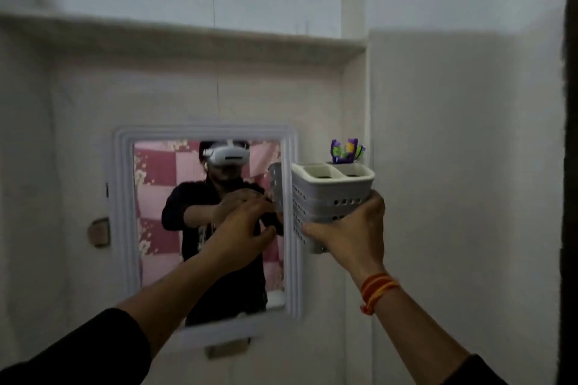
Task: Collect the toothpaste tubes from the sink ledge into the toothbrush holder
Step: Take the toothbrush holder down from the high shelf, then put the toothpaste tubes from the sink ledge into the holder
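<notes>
right hand (353, 228) grips the toothbrush holder (328, 197) beside the mirror (125, 197); left hand (244, 228) reaches loosely, grasping nothing.

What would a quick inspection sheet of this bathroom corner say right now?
Surface: sink ledge not in view.
Job's things: toothbrush holder held up by the wall, two front compartments look empty; no toothpaste tubes seen.
Clutter: purple and green items stick up from the holder's back.
Hands: right hand grips the holder from below; left hand beside it, fingers curled, grip unclear.
Cables: nothing seen.
Surroundings: white-framed mirror, white walls, high shelf.
</notes>
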